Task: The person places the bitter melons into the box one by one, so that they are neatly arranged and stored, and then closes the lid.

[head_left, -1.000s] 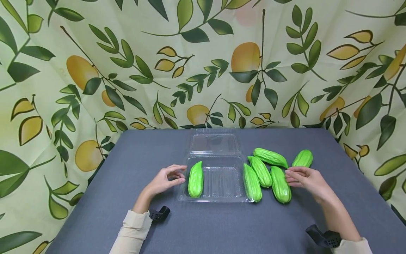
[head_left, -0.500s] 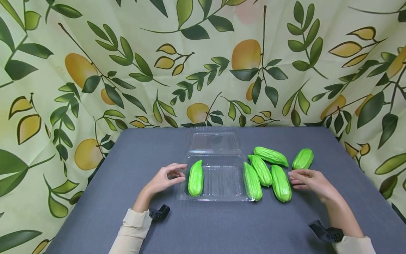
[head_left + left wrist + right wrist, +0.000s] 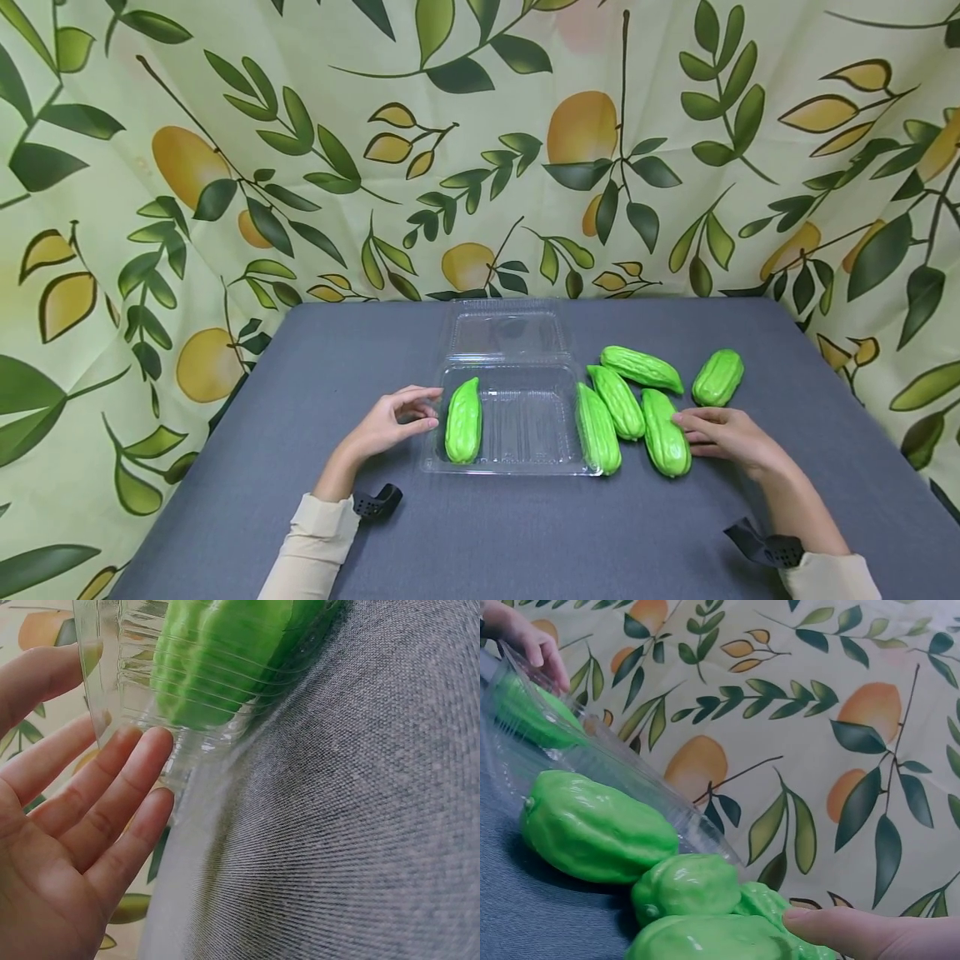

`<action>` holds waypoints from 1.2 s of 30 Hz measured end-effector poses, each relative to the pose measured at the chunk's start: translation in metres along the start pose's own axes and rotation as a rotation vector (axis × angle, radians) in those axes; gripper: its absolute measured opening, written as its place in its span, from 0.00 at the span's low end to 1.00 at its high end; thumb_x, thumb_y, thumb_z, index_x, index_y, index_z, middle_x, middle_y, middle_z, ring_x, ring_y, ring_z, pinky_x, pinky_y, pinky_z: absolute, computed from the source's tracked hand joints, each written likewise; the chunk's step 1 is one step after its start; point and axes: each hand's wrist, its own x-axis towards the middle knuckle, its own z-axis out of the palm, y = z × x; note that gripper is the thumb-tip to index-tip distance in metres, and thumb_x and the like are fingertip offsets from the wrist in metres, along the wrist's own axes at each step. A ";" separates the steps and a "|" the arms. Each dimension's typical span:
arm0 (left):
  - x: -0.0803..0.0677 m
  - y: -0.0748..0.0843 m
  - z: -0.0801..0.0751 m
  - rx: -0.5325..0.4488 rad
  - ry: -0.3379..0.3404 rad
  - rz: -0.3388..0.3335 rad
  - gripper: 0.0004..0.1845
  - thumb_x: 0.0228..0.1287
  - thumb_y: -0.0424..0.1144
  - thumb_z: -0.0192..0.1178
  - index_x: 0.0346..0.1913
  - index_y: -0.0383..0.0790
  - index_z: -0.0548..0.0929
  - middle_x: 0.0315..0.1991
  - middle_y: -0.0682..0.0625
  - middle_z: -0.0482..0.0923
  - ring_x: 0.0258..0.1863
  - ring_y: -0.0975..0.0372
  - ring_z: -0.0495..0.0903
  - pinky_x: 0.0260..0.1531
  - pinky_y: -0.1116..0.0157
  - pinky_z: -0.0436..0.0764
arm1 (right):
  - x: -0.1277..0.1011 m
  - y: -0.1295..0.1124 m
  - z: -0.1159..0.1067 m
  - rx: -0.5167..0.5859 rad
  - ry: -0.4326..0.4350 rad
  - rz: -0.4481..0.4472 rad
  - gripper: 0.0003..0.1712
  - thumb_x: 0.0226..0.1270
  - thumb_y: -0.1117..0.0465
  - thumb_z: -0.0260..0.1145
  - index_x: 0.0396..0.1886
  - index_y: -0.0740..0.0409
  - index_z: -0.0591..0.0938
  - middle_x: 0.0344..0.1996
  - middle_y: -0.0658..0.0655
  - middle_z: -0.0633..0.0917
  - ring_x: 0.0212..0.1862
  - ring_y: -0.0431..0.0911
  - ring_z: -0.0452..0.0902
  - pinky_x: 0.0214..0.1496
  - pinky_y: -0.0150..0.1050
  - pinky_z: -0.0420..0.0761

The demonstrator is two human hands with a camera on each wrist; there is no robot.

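A pale green ridged bitter melon (image 3: 463,421) lies at the left inside a clear plastic clamshell container (image 3: 525,417), whose lid is folded back. My left hand (image 3: 390,423) is beside the container's left wall, fingers loosely bent; in the left wrist view its fingertips (image 3: 157,742) are right at the clear wall. On the right, my right hand (image 3: 723,437) has its fingertips at the right side of another bitter melon (image 3: 665,442), fingers relaxed and not wrapped round it. The right wrist view shows one finger (image 3: 810,922) over the bunched melons.
One bitter melon (image 3: 597,429) lies against the container's right side. Two more, a slanted melon (image 3: 617,402) and a crosswise melon (image 3: 641,369), lie behind it. A separate melon (image 3: 717,377) is at the far right. A leaf-printed curtain (image 3: 480,167) rises behind the grey table (image 3: 480,533).
My right hand drew slightly away to the right from the nearest melon, then came back to its side. My left hand has stayed at the container.
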 end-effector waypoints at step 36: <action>0.000 -0.001 0.001 -0.025 -0.004 0.016 0.25 0.62 0.32 0.63 0.61 0.27 0.74 0.53 0.33 0.77 0.43 0.69 0.81 0.50 0.71 0.81 | 0.000 -0.007 0.003 -0.028 0.019 0.019 0.47 0.70 0.45 0.58 0.67 0.83 0.57 0.65 0.82 0.63 0.58 0.64 0.75 0.53 0.46 0.84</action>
